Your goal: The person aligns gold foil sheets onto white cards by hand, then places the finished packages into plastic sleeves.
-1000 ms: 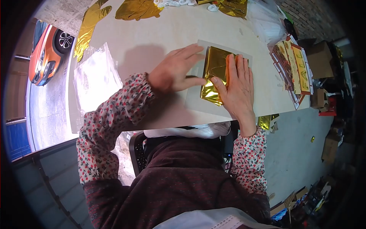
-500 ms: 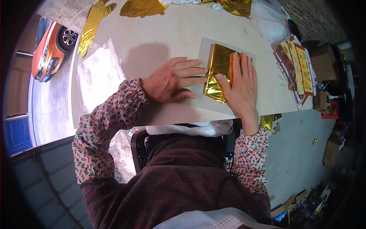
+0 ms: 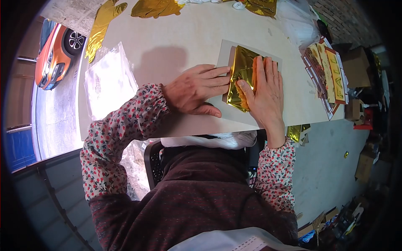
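A folded gold foil sheet [image 3: 242,62] lies on a grey rectangular board [image 3: 225,52] near the table's front edge. My right hand [image 3: 267,92] rests flat on the foil's right half, fingers stretched out and thumb a little apart, hiding much of that side. From the left, my left hand [image 3: 199,89] reaches over with fingers extended. Its fingertips meet the foil's left edge, and the thumb lies apart, lower down. Neither hand wraps round anything.
Clear plastic bags [image 3: 109,81] lie on the table's left. At the far side are gold foil pieces [image 3: 155,7] and a clear plastic bag [image 3: 295,25]. Printed cards [image 3: 331,77] are stacked at the right edge. Boxes [image 3: 356,69] stand beyond.
My left hand has shifted slightly right, against the foil's left edge. The foil's left side has moved slightly and its creases look different. My right hand stays flat on it.
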`<state>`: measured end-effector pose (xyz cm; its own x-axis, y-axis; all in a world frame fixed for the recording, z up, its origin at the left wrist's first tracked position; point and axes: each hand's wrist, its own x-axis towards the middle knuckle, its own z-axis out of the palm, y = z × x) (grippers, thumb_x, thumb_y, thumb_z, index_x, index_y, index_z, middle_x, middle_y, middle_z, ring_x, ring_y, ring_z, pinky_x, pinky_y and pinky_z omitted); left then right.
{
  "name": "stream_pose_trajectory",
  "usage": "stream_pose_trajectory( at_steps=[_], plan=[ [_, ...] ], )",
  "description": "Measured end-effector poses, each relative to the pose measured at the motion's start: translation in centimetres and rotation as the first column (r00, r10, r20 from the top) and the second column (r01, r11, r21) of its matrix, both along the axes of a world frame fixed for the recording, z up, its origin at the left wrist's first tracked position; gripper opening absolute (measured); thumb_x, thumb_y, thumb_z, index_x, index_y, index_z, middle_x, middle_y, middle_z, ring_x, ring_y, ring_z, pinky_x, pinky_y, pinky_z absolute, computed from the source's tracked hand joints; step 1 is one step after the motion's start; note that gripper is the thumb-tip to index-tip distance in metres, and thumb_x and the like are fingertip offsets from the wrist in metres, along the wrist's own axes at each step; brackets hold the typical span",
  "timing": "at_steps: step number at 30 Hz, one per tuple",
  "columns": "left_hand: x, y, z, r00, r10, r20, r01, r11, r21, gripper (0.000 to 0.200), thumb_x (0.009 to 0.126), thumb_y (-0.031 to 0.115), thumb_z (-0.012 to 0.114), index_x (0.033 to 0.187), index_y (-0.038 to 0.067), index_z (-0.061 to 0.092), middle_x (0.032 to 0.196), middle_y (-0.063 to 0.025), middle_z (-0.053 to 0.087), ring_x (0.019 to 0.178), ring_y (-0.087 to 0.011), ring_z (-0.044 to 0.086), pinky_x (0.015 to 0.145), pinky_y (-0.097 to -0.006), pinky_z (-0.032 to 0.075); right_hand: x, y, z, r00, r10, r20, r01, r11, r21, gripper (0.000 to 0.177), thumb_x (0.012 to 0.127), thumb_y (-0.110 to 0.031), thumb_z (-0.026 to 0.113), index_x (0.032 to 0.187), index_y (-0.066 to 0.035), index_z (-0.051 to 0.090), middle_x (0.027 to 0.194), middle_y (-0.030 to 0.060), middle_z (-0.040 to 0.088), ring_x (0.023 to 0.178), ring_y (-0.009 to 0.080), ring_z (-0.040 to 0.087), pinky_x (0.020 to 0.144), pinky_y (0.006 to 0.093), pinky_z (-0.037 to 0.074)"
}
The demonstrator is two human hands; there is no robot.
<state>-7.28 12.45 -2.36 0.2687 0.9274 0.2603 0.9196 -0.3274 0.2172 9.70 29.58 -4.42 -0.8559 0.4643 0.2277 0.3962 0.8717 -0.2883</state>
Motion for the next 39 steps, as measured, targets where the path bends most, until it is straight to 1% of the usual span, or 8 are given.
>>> stream_pose_trajectory(
  at_steps=[8, 11, 14, 20, 26, 32, 35, 39],
  plan=[
    [0.5, 0.4, -0.6, 0.999, -0.004, 0.054, 0.004, 1.0, -0.014, 0.073, 0.089, 0.056, 0.058, 0.133, -0.002, 0.054, 0.144, -0.022, 0.046, 0.14, -0.0362, 0.039, 0.111, -0.0507, 0.033, 0.1, 0.1, -0.1, 1.0, 0.007, 0.003, -0.007, 1.0, 0.005, 0.083, 0.096, -0.06, 0.048, 0.153, -0.003, 0.028, 0.157, 0.0267, 0.027, 0.148, 0.038, 0.021, 0.12, 0.0467, 0.017],
    [0.7, 0.2, -0.1, 0.991, 0.054, 0.125, -0.043, 0.995, -0.086, 0.071, 0.09, 0.054, 0.059, 0.134, -0.002, 0.052, 0.145, -0.0245, 0.044, 0.139, -0.0367, 0.039, 0.113, -0.0516, 0.032, 0.1, 0.1, 0.0, 1.0, 0.007, 0.012, -0.007, 1.0, 0.005, 0.083, 0.096, -0.06, 0.047, 0.154, -0.003, 0.028, 0.157, 0.0266, 0.026, 0.148, 0.0377, 0.021, 0.12, 0.0467, 0.016],
    [0.6, 0.0, -0.1, 0.994, 0.032, 0.102, -0.029, 0.999, -0.028, 0.071, 0.091, 0.052, 0.059, 0.135, -0.002, 0.051, 0.147, -0.0233, 0.043, 0.14, -0.0355, 0.038, 0.113, -0.0526, 0.031, 0.1, 0.0, 0.1, 1.0, 0.004, 0.016, -0.004, 1.0, 0.003, 0.083, 0.096, -0.059, 0.047, 0.154, -0.003, 0.028, 0.157, 0.0265, 0.026, 0.148, 0.0376, 0.02, 0.12, 0.0466, 0.016],
    [0.5, -0.5, -0.7, 0.991, 0.075, 0.112, -0.067, 0.995, -0.07, 0.067, 0.092, 0.048, 0.06, 0.136, -0.001, 0.05, 0.145, -0.019, 0.047, 0.141, -0.0315, 0.038, 0.114, -0.0527, 0.03, 0.0, 0.0, 0.0, 1.0, 0.001, 0.019, -0.001, 1.0, 0.003, 0.083, 0.096, -0.06, 0.046, 0.154, -0.003, 0.027, 0.157, 0.0267, 0.026, 0.148, 0.0378, 0.02, 0.12, 0.0463, 0.016],
    [0.5, -0.3, -0.4, 0.998, 0.03, 0.056, -0.028, 0.999, -0.028, 0.067, 0.089, 0.05, 0.063, 0.133, 0.0, 0.053, 0.145, -0.0188, 0.048, 0.141, -0.0324, 0.039, 0.113, -0.0521, 0.032, 0.1, 0.0, 0.2, 1.0, 0.007, 0.025, -0.007, 1.0, 0.009, 0.083, 0.096, -0.061, 0.045, 0.154, -0.003, 0.028, 0.157, 0.0269, 0.026, 0.148, 0.0381, 0.021, 0.12, 0.046, 0.017],
    [-0.2, 0.3, 0.1, 0.997, 0.018, 0.077, -0.022, 0.998, 0.052, 0.07, 0.089, 0.055, 0.061, 0.131, 0.0, 0.054, 0.147, -0.0199, 0.044, 0.141, -0.0374, 0.036, 0.112, -0.051, 0.033, 0.1, 0.1, 0.1, 1.0, 0.005, 0.019, -0.005, 1.0, 0.009, 0.084, 0.096, -0.062, 0.045, 0.153, -0.003, 0.028, 0.157, 0.0269, 0.026, 0.148, 0.0381, 0.021, 0.12, 0.0461, 0.017],
    [-0.5, 0.9, 0.2, 0.999, -0.029, 0.044, 0.024, 0.995, 0.102, 0.066, 0.087, 0.056, 0.062, 0.124, 0.001, 0.057, 0.134, -0.0183, 0.053, 0.135, -0.0372, 0.042, 0.109, -0.0487, 0.037, 0.1, 0.1, 0.0, 1.0, 0.007, 0.018, -0.007, 1.0, 0.014, 0.083, 0.096, -0.061, 0.046, 0.153, -0.003, 0.029, 0.157, 0.027, 0.026, 0.148, 0.0382, 0.021, 0.12, 0.0464, 0.017],
    [-1.0, 1.4, 0.0, 0.998, -0.05, 0.033, 0.046, 0.993, 0.108, 0.065, 0.086, 0.056, 0.063, 0.122, 0.003, 0.059, 0.129, -0.0171, 0.055, 0.135, -0.0376, 0.043, 0.108, -0.0487, 0.038, 0.1, 0.1, 0.0, 1.0, 0.011, 0.015, -0.011, 1.0, 0.014, 0.083, 0.096, -0.06, 0.047, 0.153, -0.003, 0.029, 0.156, 0.0272, 0.026, 0.148, 0.0385, 0.021, 0.12, 0.0466, 0.017]
  ],
)
